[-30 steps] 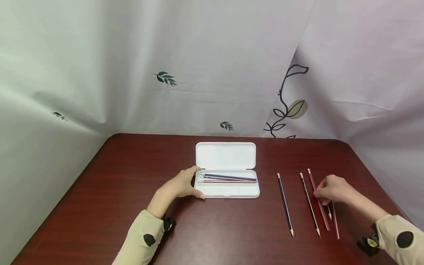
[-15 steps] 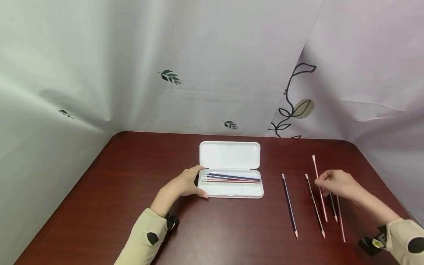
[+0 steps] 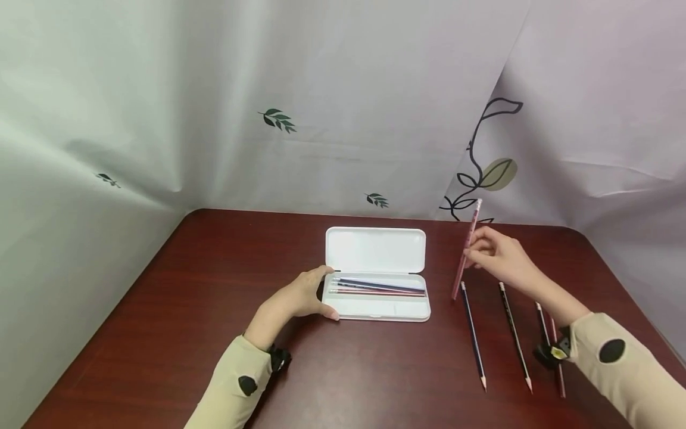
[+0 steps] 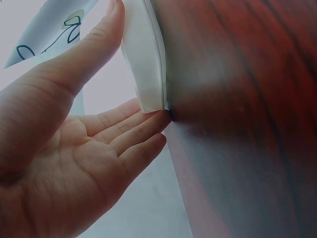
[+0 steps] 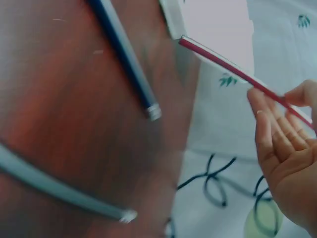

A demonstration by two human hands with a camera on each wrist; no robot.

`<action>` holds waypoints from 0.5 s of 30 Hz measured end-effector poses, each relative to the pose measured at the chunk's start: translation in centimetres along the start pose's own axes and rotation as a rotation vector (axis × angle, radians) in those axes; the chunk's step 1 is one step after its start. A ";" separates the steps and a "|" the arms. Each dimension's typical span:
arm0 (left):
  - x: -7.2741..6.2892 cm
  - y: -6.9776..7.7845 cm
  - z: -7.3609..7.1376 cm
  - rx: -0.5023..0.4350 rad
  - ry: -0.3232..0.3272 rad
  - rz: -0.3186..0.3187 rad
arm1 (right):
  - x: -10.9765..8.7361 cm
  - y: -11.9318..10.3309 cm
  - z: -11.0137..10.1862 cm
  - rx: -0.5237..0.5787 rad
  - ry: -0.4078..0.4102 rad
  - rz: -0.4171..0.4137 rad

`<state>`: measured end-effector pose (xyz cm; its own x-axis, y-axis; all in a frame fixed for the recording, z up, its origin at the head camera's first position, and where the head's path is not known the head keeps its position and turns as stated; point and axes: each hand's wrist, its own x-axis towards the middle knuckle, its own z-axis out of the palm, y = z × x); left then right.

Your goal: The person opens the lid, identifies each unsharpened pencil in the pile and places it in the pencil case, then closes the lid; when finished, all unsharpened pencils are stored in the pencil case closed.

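Note:
In the head view a white pencil case point(image 3: 376, 313) lies with its lid up, with several pencils point(image 3: 375, 286) in its rear compartment. My left hand point(image 3: 300, 295) holds the case's left end, thumb at the front corner and fingers at the back one. The left wrist view shows straight fingertips against the case's end point(image 4: 146, 74). My right hand point(image 3: 501, 253) pinches a pink pencil point(image 3: 465, 259) between thumb and fingers, steeply tilted, white eraser end up. Its lower end hangs right of the case, near the eraser of a dark blue pencil point(image 3: 474, 339).
A black pencil point(image 3: 515, 339) lies right of the blue one. Beyond it, a dark pencil point(image 3: 542, 322) and a red pencil point(image 3: 561, 381) are partly hidden under the right wrist. A pale printed curtain point(image 3: 321, 167) hangs behind the brown table point(image 3: 241, 238).
My right hand has lifted the pink pencil off the table, carried it left toward the case and tipped it upright. The left hand stays at the case. The view has shifted slightly.

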<state>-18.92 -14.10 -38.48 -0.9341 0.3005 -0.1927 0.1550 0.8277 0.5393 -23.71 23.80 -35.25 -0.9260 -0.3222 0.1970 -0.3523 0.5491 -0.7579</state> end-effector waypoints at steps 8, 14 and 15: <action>0.0 0.0 0.1 0.004 0.003 0.004 | 2.3 -2.6 3.3 -0.055 -0.040 -0.213; 0.1 -0.1 0.2 0.010 0.007 0.005 | 3.1 -2.9 5.4 -0.166 -0.102 -0.340; 0.2 -0.1 0.2 0.012 0.008 0.003 | 3.2 -3.0 5.6 -0.175 -0.114 -0.346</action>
<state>-19.03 -14.04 -38.72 -0.9362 0.2993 -0.1841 0.1617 0.8322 0.5304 -24.87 16.80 -35.85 -0.7311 -0.5891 0.3441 -0.6675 0.5133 -0.5395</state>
